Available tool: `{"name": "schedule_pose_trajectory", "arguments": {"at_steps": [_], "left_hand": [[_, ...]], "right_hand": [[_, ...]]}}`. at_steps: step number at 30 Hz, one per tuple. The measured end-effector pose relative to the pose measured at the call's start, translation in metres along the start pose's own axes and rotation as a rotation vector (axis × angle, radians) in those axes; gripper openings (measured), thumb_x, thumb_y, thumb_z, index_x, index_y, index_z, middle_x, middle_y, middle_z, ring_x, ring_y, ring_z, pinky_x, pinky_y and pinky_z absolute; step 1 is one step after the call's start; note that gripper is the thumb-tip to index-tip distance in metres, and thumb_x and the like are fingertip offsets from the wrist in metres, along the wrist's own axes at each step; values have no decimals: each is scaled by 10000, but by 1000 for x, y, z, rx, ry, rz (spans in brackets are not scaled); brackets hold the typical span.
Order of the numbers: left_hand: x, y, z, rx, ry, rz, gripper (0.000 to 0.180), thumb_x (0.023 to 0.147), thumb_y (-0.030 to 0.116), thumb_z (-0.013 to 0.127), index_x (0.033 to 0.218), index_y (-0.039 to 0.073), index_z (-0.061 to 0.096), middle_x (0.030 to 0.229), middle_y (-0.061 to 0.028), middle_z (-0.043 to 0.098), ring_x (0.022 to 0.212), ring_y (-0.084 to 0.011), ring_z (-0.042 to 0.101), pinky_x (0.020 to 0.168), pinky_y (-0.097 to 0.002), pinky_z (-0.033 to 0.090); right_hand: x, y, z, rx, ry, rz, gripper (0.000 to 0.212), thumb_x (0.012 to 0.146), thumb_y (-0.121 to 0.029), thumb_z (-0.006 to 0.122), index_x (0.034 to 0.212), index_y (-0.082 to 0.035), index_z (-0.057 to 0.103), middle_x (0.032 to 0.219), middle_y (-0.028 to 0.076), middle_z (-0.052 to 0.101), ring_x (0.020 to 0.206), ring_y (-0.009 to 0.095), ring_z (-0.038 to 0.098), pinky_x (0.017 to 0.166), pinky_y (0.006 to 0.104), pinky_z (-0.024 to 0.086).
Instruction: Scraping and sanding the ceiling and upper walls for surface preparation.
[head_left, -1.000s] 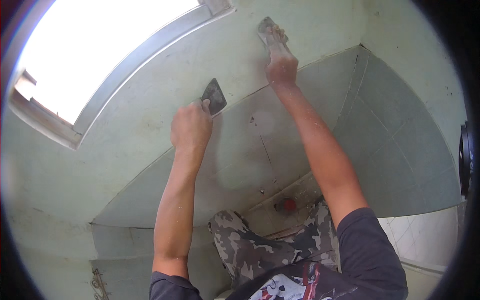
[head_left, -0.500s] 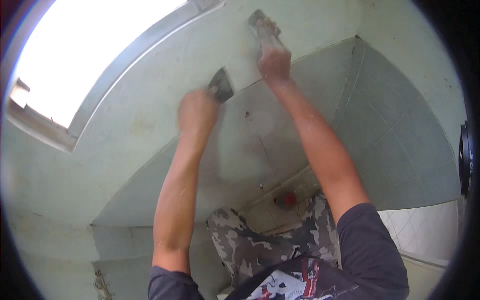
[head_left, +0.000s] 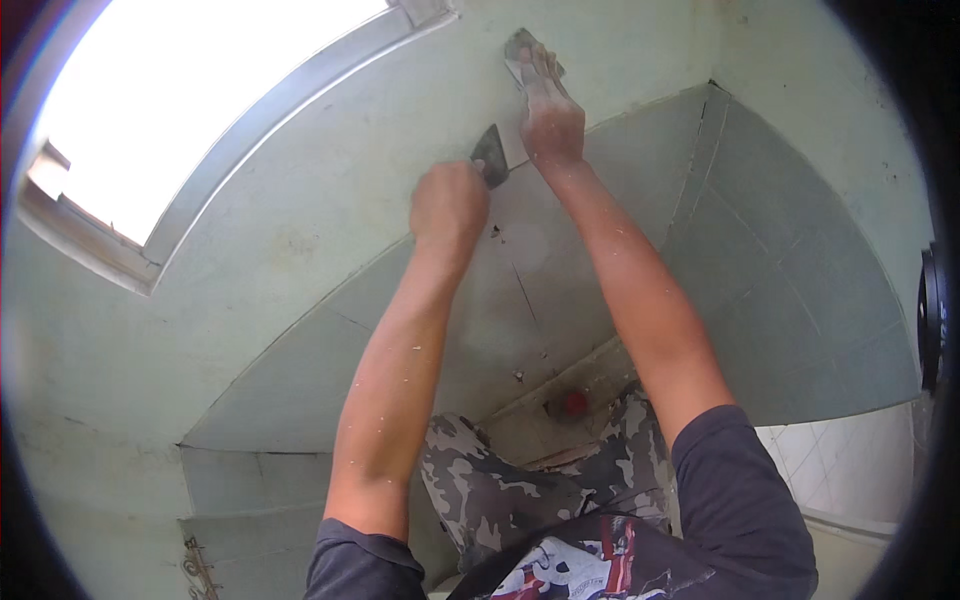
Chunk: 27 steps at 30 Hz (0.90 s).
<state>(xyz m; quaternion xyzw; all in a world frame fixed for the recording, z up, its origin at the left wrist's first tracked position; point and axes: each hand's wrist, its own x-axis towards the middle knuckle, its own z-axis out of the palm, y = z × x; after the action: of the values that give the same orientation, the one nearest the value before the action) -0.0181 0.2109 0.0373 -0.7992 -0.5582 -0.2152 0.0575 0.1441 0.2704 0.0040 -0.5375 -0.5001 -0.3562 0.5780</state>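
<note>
- A putty knife was high on the pale green wall, clamped in the left hand, blade touching the plaster.
- The right hand pressed a second scraper flat above it, grip closed on it.
- The step looked like filling or smoothing; the next stroke would call for steady pressure.
- The blade edges, blurred, were hard to make out.
- A bright window washed out the left.

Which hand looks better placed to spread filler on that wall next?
Probably the right hand: its trowel already lies flat against the pale wall, arm stretched up. The left hand holds its scraper lower, near the right wrist, seemingly feeding it.
</note>
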Motion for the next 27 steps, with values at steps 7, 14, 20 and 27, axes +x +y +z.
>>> {"name": "schedule_pose_trajectory", "arguments": {"at_steps": [7, 14, 20, 27], "left_hand": [[-41, -84, -53, 152, 86, -54, 374, 936, 308, 510, 829, 5, 703, 762, -260, 631, 756, -430, 633, 688, -499, 509], [-82, -144, -99, 253, 217, -146, 359, 930, 290, 553, 789, -26, 650, 707, -265, 592, 689, -454, 581, 597, -497, 439], [-88, -170, -115, 255, 192, -122, 344, 930, 261, 562, 755, -30, 615, 669, -271, 553, 643, -460, 535, 561, -498, 403], [-83, -193, -104, 176, 138, -102, 355, 937, 250, 553, 742, -44, 590, 654, -267, 541, 614, -460, 515, 541, -485, 390]], "right_hand": [[-10, 4, -1, -5, -60, -56, 510, 817, 22, 492, 1321, -48, 511, 1345, 156, 525, 1231, 303, 521, 941, 374, 507], [-91, -121, 33, 278, 209, 330, 517, 828, 11, 488, 1344, -20, 479, 1350, 159, 518, 1225, 343, 518, 990, 400, 462], [-114, -40, 21, 367, -154, -154, 505, 788, 34, 487, 1288, -10, 538, 1332, 187, 523, 1212, 369, 526, 992, 403, 470], [-113, -119, 27, 351, 64, 221, 511, 803, 18, 493, 1313, -5, 519, 1312, 163, 553, 1238, 329, 516, 978, 388, 478]]}}
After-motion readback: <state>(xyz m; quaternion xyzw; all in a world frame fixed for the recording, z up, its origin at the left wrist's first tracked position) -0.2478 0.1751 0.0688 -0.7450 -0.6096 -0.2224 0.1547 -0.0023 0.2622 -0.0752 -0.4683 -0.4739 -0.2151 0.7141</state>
